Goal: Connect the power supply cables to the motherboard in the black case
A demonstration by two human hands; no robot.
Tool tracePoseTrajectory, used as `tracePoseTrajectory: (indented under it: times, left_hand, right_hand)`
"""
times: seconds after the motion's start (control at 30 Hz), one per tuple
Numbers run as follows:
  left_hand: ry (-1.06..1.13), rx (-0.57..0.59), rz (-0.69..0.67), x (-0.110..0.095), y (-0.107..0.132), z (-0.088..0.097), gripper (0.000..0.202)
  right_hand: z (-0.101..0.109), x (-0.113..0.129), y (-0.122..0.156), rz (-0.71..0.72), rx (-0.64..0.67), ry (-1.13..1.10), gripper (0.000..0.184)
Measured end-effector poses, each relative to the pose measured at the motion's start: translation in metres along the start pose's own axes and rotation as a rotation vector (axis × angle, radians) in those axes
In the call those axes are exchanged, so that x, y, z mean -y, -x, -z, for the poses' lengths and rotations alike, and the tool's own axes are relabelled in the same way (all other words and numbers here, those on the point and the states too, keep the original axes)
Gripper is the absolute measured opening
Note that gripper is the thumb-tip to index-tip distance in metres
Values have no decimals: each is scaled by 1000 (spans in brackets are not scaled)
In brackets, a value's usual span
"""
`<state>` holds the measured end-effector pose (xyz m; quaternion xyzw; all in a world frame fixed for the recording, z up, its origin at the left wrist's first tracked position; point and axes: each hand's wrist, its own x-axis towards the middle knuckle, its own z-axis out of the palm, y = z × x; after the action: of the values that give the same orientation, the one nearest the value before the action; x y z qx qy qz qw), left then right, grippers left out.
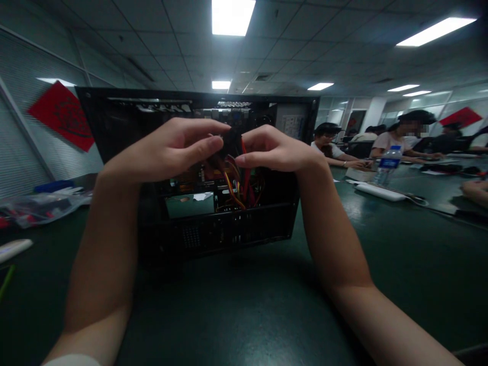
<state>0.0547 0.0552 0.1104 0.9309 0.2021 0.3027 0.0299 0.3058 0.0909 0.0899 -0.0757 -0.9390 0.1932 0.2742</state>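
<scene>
First, at the left of the dark green table (236, 305), a clear plastic bag (46, 206) lies with red and pale pieces showing through it, and a blue object (53, 186) sits just behind. In the middle stands an open black computer case (274, 223), its open side towards the near edge; inside are a loose bundle of cables (247, 183) and, at the upper right, a power supply (292, 124) with a pale label. Farther right, a white box (360, 174) stands near a clear bottle (389, 162) with a blue cap and label, and a white power strip (381, 192) lies nearer. The case is wide and slightly tilted, with a rectangular opening low on its left through which green tabletop shows; its cables are yellow, red, orange and black, gathered towards the top and fanning out below. The left hand (179, 147) reaches in front of the case, thumb and fingers close to a dark part left of the cables; whether they grip it cannot be told. The right hand (280, 147) curves in from the right, thumb and forefinger at the upper cables, a red-orange wire beside the fingertips; its grip is likewise unclear. The cables hang between and below both hands.
</scene>
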Motion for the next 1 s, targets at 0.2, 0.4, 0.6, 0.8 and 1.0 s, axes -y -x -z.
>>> tracePoseTrajectory:
  times: [0.2, 0.4, 0.6, 0.8, 1.0]
  left_hand:
    - [151, 75, -98, 3, 6, 0, 75]
    - [-88, -104, -112, 0, 2, -3, 62]
    - [-225, -220, -159, 5, 1, -5, 56]
    - [-309, -225, -182, 12, 0, -3, 53]
    - [-325, -237, -186, 18, -2, -4, 54]
  right_hand:
    - [0, 5, 1, 50, -198, 14, 34]
    - [-2, 5, -2, -9, -217, 6, 40]
    - [-3, -2, -6, -53, -233, -18, 43]
    - [-3, -4, -6, -96, -244, -2, 47]
    - [-1, -9, -6, -90, -239, 24, 48]
